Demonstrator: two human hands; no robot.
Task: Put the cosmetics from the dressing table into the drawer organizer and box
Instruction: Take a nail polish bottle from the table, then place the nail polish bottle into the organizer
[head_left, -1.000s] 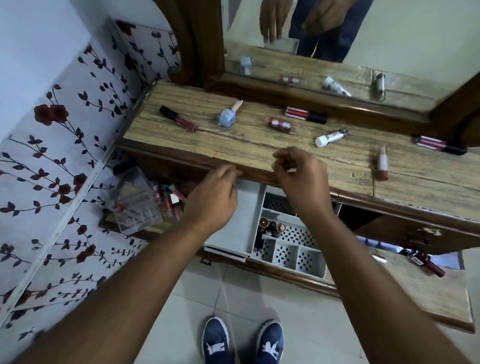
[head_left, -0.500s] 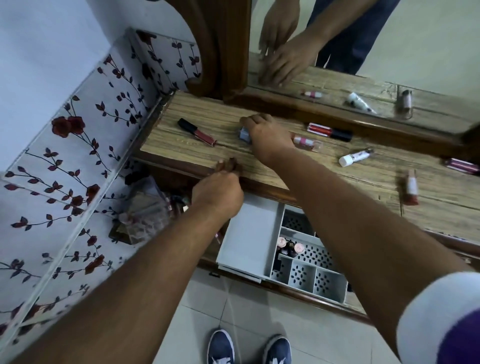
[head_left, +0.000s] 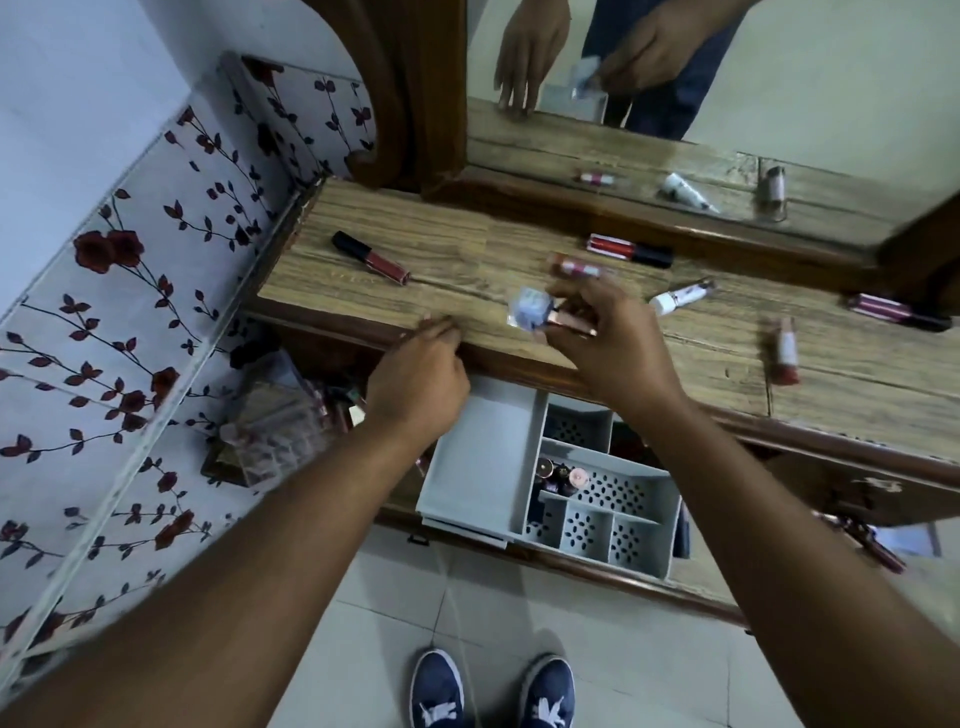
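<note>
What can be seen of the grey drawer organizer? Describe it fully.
The grey drawer organizer looks plastic and sits in the open drawer below the dressing table's front edge. Its left section is plain and unperforated; the right side is divided into compartments with perforated floors. A few cosmetics stand in one middle compartment. Neither hand touches it.

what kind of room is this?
Probably a bedroom or dressing corner at home: a wooden dressing table with a mirror, lip gloss tubes scattered on top, and a grey organizer in the open drawer.
</note>
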